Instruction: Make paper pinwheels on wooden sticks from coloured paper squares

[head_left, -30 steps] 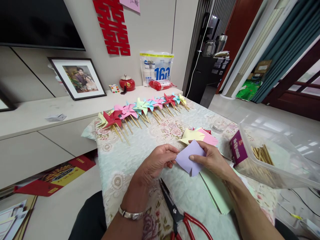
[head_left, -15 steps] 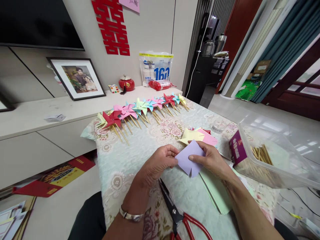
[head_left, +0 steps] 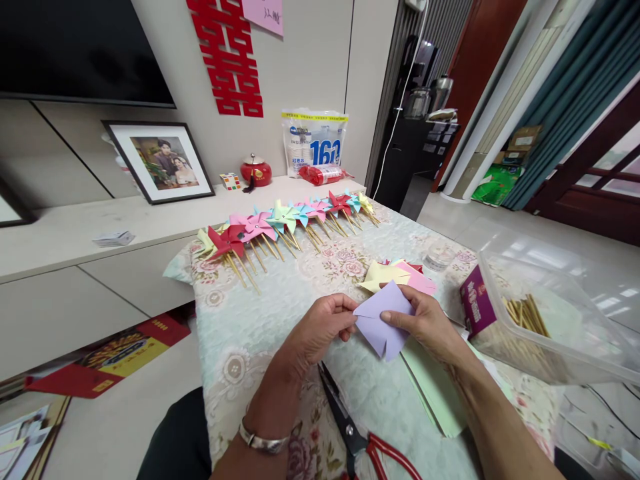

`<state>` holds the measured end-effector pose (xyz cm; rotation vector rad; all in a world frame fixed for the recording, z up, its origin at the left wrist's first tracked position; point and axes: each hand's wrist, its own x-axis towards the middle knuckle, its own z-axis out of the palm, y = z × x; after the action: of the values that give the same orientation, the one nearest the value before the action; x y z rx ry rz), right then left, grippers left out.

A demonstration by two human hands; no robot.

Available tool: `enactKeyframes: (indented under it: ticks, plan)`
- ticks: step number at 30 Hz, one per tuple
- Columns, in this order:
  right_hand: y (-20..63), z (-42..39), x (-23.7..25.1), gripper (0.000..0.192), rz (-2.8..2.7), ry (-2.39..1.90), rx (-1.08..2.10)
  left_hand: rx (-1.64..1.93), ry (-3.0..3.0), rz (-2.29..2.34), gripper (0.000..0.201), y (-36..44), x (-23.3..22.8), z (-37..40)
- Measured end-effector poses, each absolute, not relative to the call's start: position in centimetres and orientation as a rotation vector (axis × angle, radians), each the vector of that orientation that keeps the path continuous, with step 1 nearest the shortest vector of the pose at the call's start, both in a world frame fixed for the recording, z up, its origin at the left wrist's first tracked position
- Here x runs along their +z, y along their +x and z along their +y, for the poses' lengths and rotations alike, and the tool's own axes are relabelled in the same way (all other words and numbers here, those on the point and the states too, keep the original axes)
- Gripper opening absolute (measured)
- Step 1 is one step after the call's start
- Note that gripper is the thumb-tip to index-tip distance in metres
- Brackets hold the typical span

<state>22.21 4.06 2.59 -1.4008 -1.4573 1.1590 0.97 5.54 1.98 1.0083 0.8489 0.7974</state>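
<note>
Lilac paper (head_left: 381, 319), a small square with slits cut in from its corners, is being held just above a table (head_left: 280, 293) covered in a floral cloth. Only the head view is showing this. The left hand (head_left: 320, 328) is pinching the paper's left corner between thumb and fingertips, while the right hand (head_left: 429, 324) is gripping the opposite side, thumb on top and fingers beneath, so the sheet is staying taut and slightly tilted toward the person for close work.

Scissors (head_left: 357, 433) with red handles are lying closed on the cloth just below the hands, within easy reach. Behind the paper, a small pile of cut squares (head_left: 400, 275) in yellow, pink and red is lying flat. Green sheets (head_left: 434, 390) are resting under the right forearm. At the right, a clear box (head_left: 555, 313) is holding wooden sticks (head_left: 525, 315). Along the table's far edge, finished pinwheels (head_left: 285, 219) in many colours are lying in an overlapping row, sticks pointing toward the person.
</note>
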Motion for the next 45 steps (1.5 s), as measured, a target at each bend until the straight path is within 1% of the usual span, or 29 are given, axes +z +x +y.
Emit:
enactKeyframes:
  ticks: [9, 17, 19, 24, 26, 32, 45]
  plan:
    - [22.21, 4.02, 2.86, 0.047, -1.48, -1.45, 1.085, 0.781, 1.023, 0.8, 0.023, 0.5, 1.43, 5.52]
    - [22.15, 4.0, 3.07, 0.045, -1.49, -1.445, 1.09, 0.738, 1.005, 0.851, 0.017, 0.24, 2.05, 5.51]
    - [22.16, 4.0, 3.07, 0.045, -1.5, -1.46, 1.084, 0.734, 0.984, 0.859, 0.02, 0.22, 2.22, 5.49]
    - [22.29, 4.09, 2.82, 0.041, -1.509, -1.448, 1.083, 0.728, 0.923, 0.851, 0.041, 0.37, 1.93, 5.45]
    - [22.34, 4.09, 2.8, 0.04, -1.509, -1.432, 1.101, 0.727, 0.921, 0.827, 0.044, 0.4, 1.69, 5.46]
    - [22.33, 3.96, 3.02, 0.04, -1.516, -1.429, 1.101, 0.721, 0.961, 0.79, 0.039, 0.19, 1.42, 5.48]
    - [22.33, 4.04, 2.77, 0.037, -1.519, -1.429, 1.09, 0.725, 0.959, 0.827, 0.037, 0.09, 1.58, 5.49]
